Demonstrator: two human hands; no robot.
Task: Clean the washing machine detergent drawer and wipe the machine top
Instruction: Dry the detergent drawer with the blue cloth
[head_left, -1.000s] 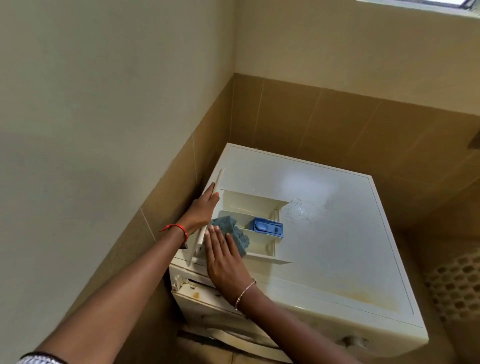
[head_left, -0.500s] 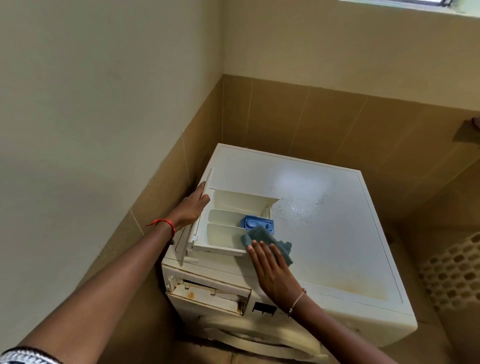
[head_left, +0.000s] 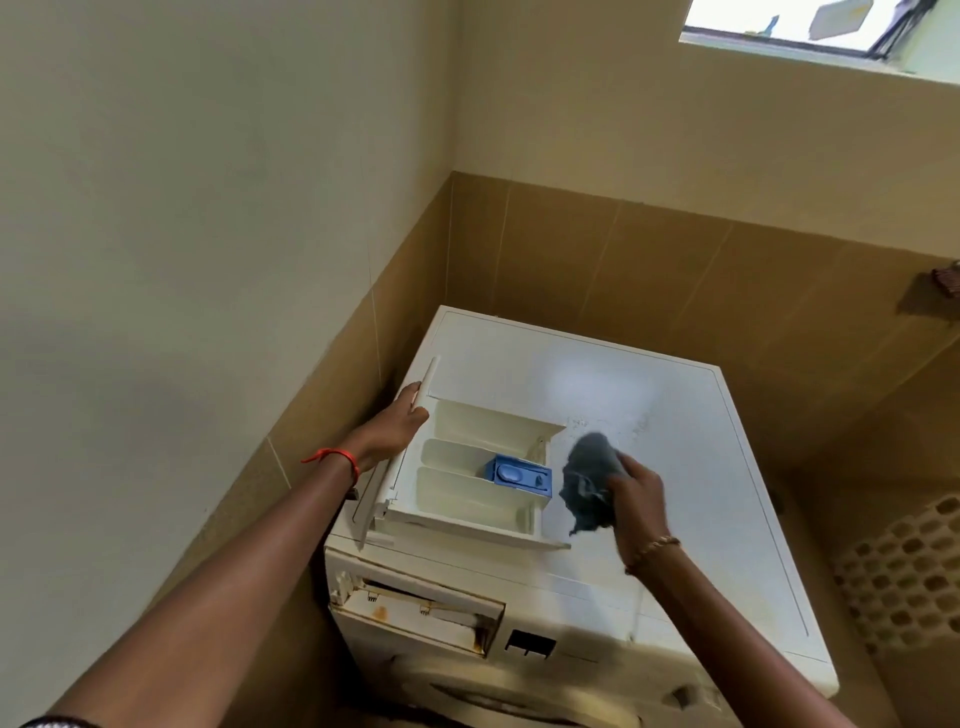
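Observation:
A white detergent drawer (head_left: 457, 493) with a blue insert (head_left: 518, 474) lies on the left part of the white washing machine top (head_left: 675, 467). My left hand (head_left: 392, 428) holds the drawer's front panel at its left end. To the right of the drawer, my right hand (head_left: 636, 483) grips a bunched blue-grey cloth (head_left: 589, 480) just above the machine top, blurred by motion. A wet, speckled patch (head_left: 613, 423) shows on the top beyond the cloth.
The machine stands in a tiled corner, walls close on the left and behind. The open drawer slot (head_left: 421, 613) gapes at the machine's front left. A perforated basket (head_left: 904, 571) stands to the right. A window (head_left: 821, 26) sits high on the back wall.
My right hand has carried the cloth out of the drawer and rightward onto the machine top, bunching it in its grip. The left hand stays on the drawer's panel.

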